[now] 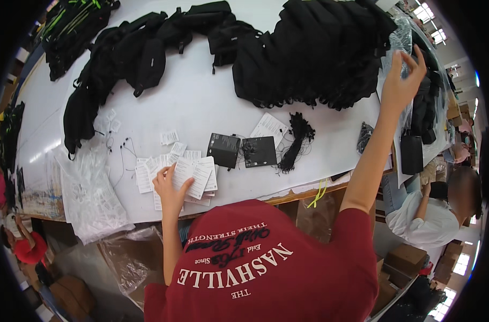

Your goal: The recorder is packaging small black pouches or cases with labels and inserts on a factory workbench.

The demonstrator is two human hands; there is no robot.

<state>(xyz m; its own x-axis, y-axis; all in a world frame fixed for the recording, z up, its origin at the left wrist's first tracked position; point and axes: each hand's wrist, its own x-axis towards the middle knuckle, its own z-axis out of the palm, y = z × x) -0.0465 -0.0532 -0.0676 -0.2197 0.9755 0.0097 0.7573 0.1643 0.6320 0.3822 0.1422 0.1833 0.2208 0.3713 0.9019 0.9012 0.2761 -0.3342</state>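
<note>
My left hand (169, 187) lies on a spread of white paper tags (199, 174) near the front edge of the white table (201, 102), thumb and fingers pinching one tag. My right hand (402, 80) is stretched far out to the right with its fingers apart and nothing in it. It is up against clear plastic wrapping (402, 40) beside a big heap of black bags (314, 51). Two black cards (224, 149) (259, 151) lie just right of the tags, next to a bundle of black strings (298, 140).
More black bags (142, 53) lie across the far side of the table. Clear plastic bags (89, 196) hang over the front left edge. A seated person in a white shirt (427, 222) is at the right, with cardboard boxes (405, 257) nearby.
</note>
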